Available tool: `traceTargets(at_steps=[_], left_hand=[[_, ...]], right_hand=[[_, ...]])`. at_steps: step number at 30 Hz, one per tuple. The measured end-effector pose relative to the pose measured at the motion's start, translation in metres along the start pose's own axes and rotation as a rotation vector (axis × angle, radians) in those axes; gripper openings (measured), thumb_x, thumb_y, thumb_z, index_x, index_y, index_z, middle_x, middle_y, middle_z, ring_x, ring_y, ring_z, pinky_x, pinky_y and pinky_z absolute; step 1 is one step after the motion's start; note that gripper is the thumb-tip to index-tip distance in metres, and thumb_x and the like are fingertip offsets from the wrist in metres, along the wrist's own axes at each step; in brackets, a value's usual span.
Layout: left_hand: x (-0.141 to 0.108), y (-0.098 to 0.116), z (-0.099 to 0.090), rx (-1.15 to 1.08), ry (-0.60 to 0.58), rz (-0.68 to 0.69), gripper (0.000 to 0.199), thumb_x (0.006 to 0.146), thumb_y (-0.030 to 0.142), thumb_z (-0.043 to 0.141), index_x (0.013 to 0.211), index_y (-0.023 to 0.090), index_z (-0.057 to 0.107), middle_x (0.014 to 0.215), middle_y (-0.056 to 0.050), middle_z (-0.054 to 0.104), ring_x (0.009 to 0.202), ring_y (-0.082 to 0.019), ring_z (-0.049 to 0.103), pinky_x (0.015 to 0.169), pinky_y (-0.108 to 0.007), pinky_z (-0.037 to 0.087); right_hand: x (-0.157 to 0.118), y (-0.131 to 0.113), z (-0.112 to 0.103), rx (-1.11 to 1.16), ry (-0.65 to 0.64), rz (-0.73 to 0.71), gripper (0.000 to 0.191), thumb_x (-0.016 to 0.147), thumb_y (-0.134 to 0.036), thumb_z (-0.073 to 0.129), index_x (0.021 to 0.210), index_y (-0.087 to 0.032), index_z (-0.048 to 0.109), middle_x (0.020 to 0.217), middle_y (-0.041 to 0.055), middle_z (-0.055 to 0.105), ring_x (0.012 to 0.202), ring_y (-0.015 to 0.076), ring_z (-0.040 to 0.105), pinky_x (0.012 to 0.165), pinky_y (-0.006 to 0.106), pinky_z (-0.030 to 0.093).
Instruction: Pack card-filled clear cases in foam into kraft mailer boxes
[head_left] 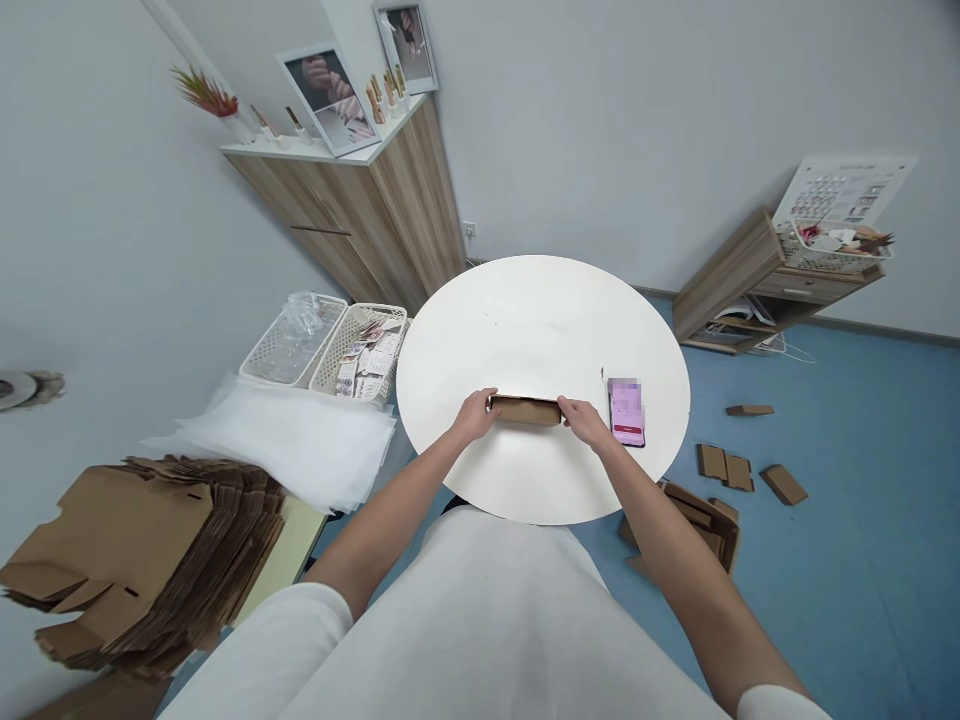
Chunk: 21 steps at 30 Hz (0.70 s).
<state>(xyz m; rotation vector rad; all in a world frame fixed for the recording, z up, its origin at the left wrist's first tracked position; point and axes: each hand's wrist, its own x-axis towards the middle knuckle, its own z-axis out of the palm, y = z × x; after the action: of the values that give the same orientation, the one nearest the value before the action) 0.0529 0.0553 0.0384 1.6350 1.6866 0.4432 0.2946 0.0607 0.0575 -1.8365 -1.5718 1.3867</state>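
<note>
A small brown cardboard box (526,411) is held just over the near half of the round white table (540,320). My left hand (477,414) grips its left end, fingers closed around the corner. At the right end, my right hand (580,418) pinches the other corner. The box's long side faces me, and its inside is mostly hidden. To the right of my right hand lies a phone (627,412) with a lit pink screen.
Left of the table are white baskets (318,390), white sheets (300,440) and stacked flat cardboard (142,550). Small brown boxes (784,484) and a larger carton (731,540) lie on the floor at the right. Cabinets stand behind.
</note>
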Motion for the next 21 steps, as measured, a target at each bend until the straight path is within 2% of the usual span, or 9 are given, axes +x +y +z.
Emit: traceTargets(at_steps=[4, 9, 16, 18, 21], left_hand=[[0.004, -0.001, -0.002, -0.068, -0.007, -0.024, 0.039, 0.074, 0.026, 0.052, 0.113, 0.022, 0.049, 0.082, -0.002, 0.053, 0.076, -0.016, 0.051, 0.071, -0.027, 0.042], [0.009, -0.002, -0.004, -0.091, -0.034, -0.016, 0.031, 0.075, 0.024, 0.048, 0.106, 0.022, 0.052, 0.071, 0.002, 0.050, 0.064, -0.011, 0.048, 0.060, -0.023, 0.040], [0.011, -0.003, -0.004, -0.103, -0.041, 0.013, 0.035, 0.074, 0.027, 0.051, 0.108, 0.021, 0.052, 0.068, 0.002, 0.049, 0.064, -0.011, 0.047, 0.061, -0.023, 0.040], [0.009, -0.003, -0.006, -0.125, -0.072, 0.030, 0.043, 0.070, 0.033, 0.057, 0.111, 0.020, 0.051, 0.071, 0.001, 0.051, 0.065, -0.012, 0.048, 0.062, -0.023, 0.040], [0.005, -0.004, -0.010, -0.233, -0.130, 0.033, 0.054, 0.071, 0.045, 0.056, 0.117, 0.018, 0.049, 0.080, -0.002, 0.055, 0.069, -0.012, 0.050, 0.064, -0.024, 0.041]], right_hand=[[0.004, -0.006, -0.001, -0.011, 0.003, 0.011, 0.049, 0.072, -0.065, 0.033, 0.052, -0.021, 0.039, 0.057, 0.0011, 0.051, 0.060, 0.0168, 0.052, 0.055, 0.026, 0.033], [0.008, -0.008, -0.003, 0.014, -0.012, 0.014, 0.049, 0.071, -0.063, 0.035, 0.051, -0.019, 0.041, 0.057, 0.0011, 0.053, 0.057, 0.0140, 0.051, 0.055, 0.025, 0.033], [0.009, -0.007, -0.005, 0.069, -0.038, 0.007, 0.046, 0.073, -0.059, 0.038, 0.057, -0.018, 0.051, 0.061, 0.0016, 0.056, 0.057, 0.0125, 0.051, 0.059, 0.026, 0.037], [0.008, -0.005, -0.006, 0.087, -0.061, -0.019, 0.042, 0.073, -0.056, 0.041, 0.063, -0.018, 0.056, 0.064, 0.0011, 0.056, 0.058, 0.0120, 0.050, 0.059, 0.026, 0.037], [0.007, 0.002, -0.008, 0.158, -0.087, 0.001, 0.036, 0.071, -0.051, 0.048, 0.086, -0.020, 0.061, 0.075, 0.0015, 0.058, 0.061, 0.0115, 0.051, 0.061, 0.026, 0.040]])
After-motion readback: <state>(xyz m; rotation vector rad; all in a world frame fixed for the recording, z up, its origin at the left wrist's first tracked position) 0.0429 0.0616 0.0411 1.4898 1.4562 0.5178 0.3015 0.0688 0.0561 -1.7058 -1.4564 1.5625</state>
